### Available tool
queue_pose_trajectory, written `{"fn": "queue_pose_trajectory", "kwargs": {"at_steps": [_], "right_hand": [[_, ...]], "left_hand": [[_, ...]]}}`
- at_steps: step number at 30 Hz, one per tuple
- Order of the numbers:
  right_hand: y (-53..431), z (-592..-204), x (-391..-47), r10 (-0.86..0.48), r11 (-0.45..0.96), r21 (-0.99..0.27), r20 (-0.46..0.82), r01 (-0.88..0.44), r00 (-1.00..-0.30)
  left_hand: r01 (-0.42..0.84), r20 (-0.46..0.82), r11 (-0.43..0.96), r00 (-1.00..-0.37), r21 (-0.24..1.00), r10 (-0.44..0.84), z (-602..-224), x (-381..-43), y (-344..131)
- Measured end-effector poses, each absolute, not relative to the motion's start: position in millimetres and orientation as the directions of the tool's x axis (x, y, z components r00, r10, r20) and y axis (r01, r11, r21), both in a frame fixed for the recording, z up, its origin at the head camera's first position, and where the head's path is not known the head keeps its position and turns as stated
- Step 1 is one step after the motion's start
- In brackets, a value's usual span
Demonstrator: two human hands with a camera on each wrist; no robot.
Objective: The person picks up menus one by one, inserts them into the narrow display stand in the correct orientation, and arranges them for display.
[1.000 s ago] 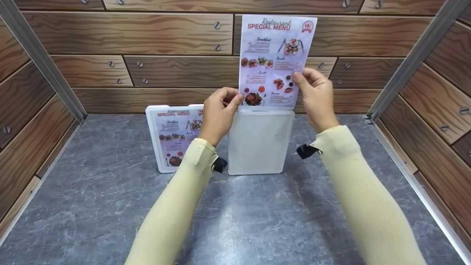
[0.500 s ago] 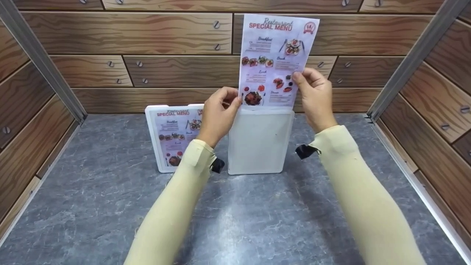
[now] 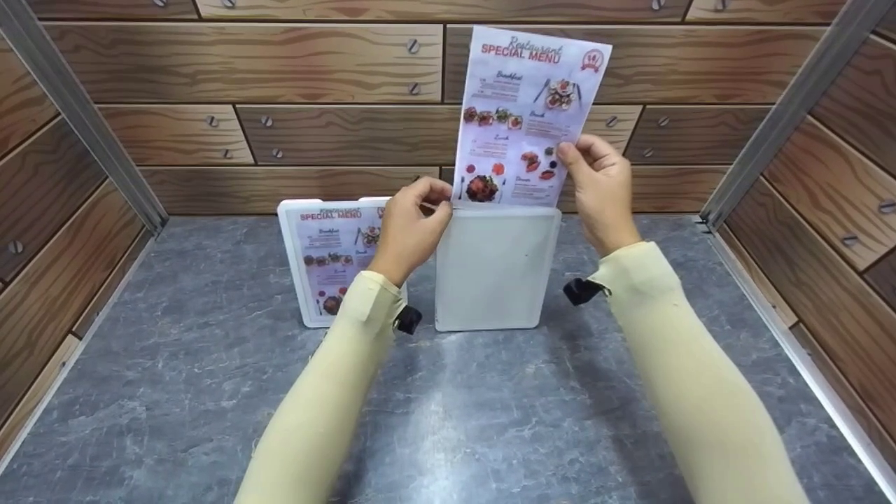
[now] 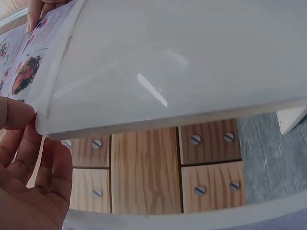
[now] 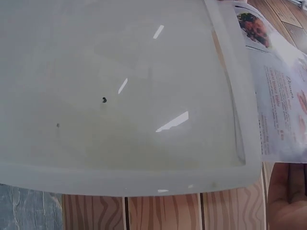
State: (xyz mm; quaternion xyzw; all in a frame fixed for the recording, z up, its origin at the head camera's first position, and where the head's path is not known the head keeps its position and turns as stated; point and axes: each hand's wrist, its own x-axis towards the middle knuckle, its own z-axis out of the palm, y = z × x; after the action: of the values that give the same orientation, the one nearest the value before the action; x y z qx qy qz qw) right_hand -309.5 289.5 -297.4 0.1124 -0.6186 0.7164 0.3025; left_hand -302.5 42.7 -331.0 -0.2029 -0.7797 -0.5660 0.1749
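A printed restaurant menu sheet [image 3: 525, 112] stands above a white display frame [image 3: 497, 273], its bottom edge right at the frame's top edge and its top leaning to the right. My right hand [image 3: 602, 189] pinches the sheet's right edge between thumb and fingers. At the frame's upper left corner, my left hand [image 3: 413, 224] grips the corner, the thumb in front and fingers behind, as the left wrist view shows. The panel [image 5: 120, 96] looks blank and glossy in the right wrist view, with a small dark speck.
To the left stands a second white frame [image 3: 299, 280] with the same menu inside, partly hidden by my left hand and forearm. Both stand on a grey marbled tabletop [image 3: 175, 392]. Wood-patterned panels [image 3: 336, 63] rise behind and at both sides, with metal posts [image 3: 791, 119] in the corners.
The menu sheet has tilted further to the right at its top. My left hand has slid slightly left and down, off the sheet's lower left edge to the frame's corner.
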Motion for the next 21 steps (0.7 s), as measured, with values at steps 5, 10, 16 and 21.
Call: {"fn": "queue_pose_trajectory", "kwargs": {"at_steps": [5,10,16,21], "right_hand": [[289.4,-298.9,-308.2,0.297,-0.012,-0.826,0.536,-0.564,-0.791],[287.4,-301.3,-310.4,0.308,-0.012,-0.808,0.558,-0.589,-0.771],[288.7,-299.1,-309.6,0.304,0.019,-0.803,0.573,-0.596,-0.761],[289.2,-298.2,-309.7,0.294,0.031,-0.801,0.579,-0.598,-0.76]], "left_hand": [[0.532,0.519,0.324,-0.844,0.782,0.135,-330.8,-301.6,40.4],[0.58,0.56,0.359,-0.811,0.732,0.169,-330.5,-308.5,36.8],[0.585,0.57,0.387,-0.804,0.712,0.168,-331.2,-307.9,36.0],[0.587,0.573,0.411,-0.801,0.697,0.172,-330.8,-306.2,34.5]]}}
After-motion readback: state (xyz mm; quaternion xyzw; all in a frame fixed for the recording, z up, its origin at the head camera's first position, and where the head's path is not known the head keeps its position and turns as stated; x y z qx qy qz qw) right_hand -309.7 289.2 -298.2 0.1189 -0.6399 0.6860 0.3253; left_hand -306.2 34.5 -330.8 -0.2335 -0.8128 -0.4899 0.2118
